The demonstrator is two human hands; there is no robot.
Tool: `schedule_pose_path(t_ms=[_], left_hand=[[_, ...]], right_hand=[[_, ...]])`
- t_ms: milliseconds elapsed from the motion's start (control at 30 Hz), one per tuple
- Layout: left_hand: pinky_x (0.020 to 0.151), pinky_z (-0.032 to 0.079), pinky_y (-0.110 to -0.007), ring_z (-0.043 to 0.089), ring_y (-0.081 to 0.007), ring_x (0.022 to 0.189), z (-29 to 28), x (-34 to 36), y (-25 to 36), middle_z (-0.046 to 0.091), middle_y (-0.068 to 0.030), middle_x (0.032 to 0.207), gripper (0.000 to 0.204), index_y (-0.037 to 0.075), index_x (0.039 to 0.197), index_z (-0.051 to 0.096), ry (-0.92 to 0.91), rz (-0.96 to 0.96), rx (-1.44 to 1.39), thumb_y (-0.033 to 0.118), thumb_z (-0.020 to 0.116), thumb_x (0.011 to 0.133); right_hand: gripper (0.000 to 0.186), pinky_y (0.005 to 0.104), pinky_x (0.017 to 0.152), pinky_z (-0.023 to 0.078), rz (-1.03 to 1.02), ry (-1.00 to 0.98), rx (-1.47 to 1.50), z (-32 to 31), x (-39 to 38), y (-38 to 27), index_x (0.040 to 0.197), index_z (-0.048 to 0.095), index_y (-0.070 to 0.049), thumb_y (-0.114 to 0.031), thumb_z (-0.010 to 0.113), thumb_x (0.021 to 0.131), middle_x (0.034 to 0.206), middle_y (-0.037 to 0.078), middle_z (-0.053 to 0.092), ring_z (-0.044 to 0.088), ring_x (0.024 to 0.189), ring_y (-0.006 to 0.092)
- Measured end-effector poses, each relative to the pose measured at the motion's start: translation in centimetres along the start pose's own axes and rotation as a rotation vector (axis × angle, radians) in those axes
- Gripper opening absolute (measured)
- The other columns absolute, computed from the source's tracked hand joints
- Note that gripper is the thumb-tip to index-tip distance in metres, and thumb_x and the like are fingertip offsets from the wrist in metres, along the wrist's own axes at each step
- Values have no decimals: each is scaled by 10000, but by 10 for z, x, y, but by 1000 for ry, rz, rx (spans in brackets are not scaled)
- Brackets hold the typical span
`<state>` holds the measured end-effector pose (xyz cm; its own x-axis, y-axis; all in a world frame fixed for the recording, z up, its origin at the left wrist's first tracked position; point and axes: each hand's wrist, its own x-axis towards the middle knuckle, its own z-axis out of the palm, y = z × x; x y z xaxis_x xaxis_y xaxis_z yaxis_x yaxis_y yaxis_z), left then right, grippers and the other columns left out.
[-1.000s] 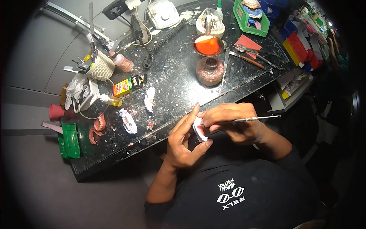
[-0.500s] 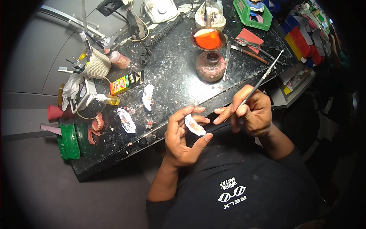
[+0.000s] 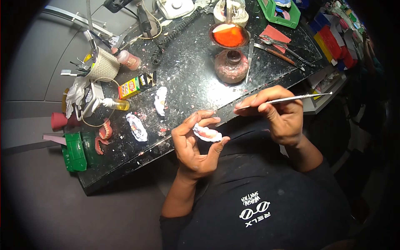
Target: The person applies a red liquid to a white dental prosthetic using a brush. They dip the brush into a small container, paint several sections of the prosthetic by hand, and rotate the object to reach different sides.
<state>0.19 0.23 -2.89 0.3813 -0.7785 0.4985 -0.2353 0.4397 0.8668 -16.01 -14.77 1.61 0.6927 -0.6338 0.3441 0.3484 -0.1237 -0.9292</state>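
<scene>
My left hand [image 3: 191, 152] pinches a small white plaster-like dental piece [image 3: 207, 133] by its ends, between thumb and fingers. A pinkish-orange patch lies along the piece's upturned face. Held like a pen in my right hand [image 3: 285, 118] is a thin metal dental wax carver [image 3: 302, 98]. One end points toward the left hand, apart from the piece; the other sticks out to the right. Beyond the hands, a metal pan of red-orange liquid [image 3: 229, 37] sits above a pink-smeared round burner [image 3: 231, 68]. Two similar white pieces, one nearer [image 3: 136, 128] and one farther [image 3: 160, 101], lie on the bench's left.
On the left stand a pen basket [image 3: 105, 66], a yellow-liquid bottle [image 3: 121, 104], a small box [image 3: 132, 87], pink dentures [image 3: 106, 130] and a green container [image 3: 75, 152]. Hand tools [image 3: 277, 56] and a red sheet [image 3: 276, 36] lie at the right; a green bin [image 3: 287, 18] is behind.
The carver has swung from a steep slant to nearly level as my right hand turned. My left hand has moved slightly left, tilting the white piece so more of its pinkish face shows.
</scene>
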Motion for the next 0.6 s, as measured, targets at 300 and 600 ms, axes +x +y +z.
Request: schedule_pose_path(t_ms=[300, 600], left_hand=[[895, 560, -392, 641, -358, 1105, 2, 3, -4, 472, -355, 1328, 734, -10, 1334, 282, 47, 95, 63, -84, 768, 790], [1036, 484, -479, 574, -400, 1233, 7, 7, -4, 373, -388, 1429, 702, 19, 1337, 267, 57, 85, 64, -112, 705, 804]], right_hand=[[138, 284, 751, 586, -11, 133, 18, -8, -2, -2, 954, 638, 40, -87, 608, 998, 871, 120, 697, 710, 825, 176], [376, 227, 459, 275, 457, 199, -581, -54, 14, 9, 617, 564, -33, -196, 718, 918, 541, -58, 463, 382, 533, 2]])
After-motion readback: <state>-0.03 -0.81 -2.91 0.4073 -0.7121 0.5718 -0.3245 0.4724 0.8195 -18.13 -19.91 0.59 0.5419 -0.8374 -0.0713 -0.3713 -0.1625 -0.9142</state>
